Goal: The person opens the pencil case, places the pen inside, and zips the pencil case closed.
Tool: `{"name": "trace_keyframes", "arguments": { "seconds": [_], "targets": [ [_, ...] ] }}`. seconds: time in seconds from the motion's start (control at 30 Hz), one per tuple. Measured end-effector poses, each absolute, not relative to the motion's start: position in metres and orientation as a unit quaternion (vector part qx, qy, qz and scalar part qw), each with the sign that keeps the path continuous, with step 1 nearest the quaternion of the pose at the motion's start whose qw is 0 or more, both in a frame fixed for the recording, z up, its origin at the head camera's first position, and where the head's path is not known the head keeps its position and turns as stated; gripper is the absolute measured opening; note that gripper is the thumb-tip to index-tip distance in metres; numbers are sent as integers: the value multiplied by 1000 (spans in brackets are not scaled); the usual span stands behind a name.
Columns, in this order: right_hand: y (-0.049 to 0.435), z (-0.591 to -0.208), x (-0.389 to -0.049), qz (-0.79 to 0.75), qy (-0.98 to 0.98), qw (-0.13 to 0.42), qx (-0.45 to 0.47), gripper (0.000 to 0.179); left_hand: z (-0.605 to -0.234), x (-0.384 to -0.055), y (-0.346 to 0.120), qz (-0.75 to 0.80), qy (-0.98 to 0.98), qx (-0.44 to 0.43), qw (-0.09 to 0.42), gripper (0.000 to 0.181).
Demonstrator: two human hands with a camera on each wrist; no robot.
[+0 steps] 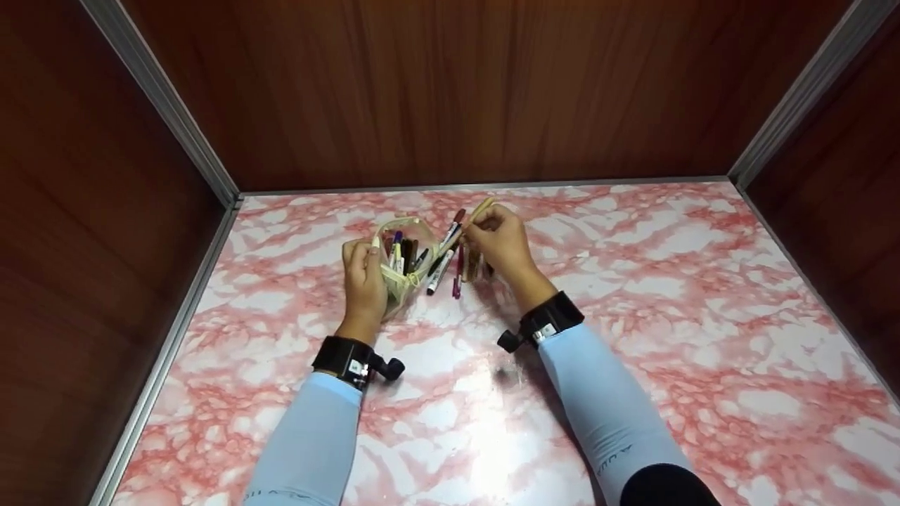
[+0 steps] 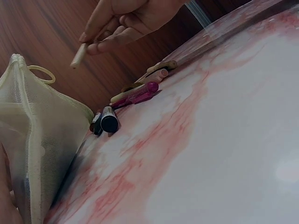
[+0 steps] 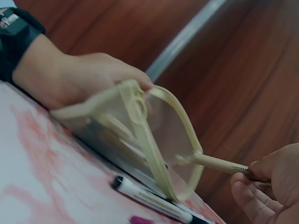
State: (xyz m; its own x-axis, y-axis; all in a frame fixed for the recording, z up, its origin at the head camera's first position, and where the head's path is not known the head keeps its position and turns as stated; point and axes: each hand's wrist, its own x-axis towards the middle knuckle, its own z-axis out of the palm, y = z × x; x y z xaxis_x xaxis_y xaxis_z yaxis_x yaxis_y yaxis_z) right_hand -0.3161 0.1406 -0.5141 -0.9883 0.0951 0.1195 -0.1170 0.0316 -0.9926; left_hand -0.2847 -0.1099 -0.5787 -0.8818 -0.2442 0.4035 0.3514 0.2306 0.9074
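Note:
A pale yellow mesh pencil pouch point(image 1: 420, 226) stands with its mouth spread, several pens point(image 1: 398, 254) inside. My left hand point(image 1: 363, 277) grips its left side, thumb near the rim. With thumb and fingers, my right hand point(image 1: 505, 242) pinches a beige pen point(image 3: 222, 164) just right of the pouch. In the right wrist view the pen's far end is at the pouch's mouth. The left wrist view shows the outer side of the pouch point(image 2: 53, 126) and the right hand point(image 2: 133, 18) above the table; most of the left hand lies outside that view.
On the table beside the pouch lie a white marker with a black cap point(image 1: 441, 270), a magenta pen point(image 2: 140, 93) and several other pens under the right hand. Brown wood-grain panels point(image 1: 478, 91) close off the back and sides of the red-and-white marbled table point(image 1: 668, 302).

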Motion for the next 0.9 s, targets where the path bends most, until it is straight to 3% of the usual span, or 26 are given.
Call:
{"name": "trace_keyframes", "arguments": {
  "seconds": [0.23,0.5,0.67,0.9],
  "targets": [
    [115,-516,-316,686,-724,68,30,21,-577,-285,-110,-610,-755,-42,237,21],
    [81,-515,-317,551,-832,-2,59,17,-580,-286,-113,-625,-746,-53,225,21],
    [63,-510,-314,468,-875,-11,123,12,-581,-288,-113,-625,-742,-59,236,21],
    [84,-508,-315,469,-870,-8,152,23,-580,-287,-113,-621,-744,-58,238,20]
  ]
}}
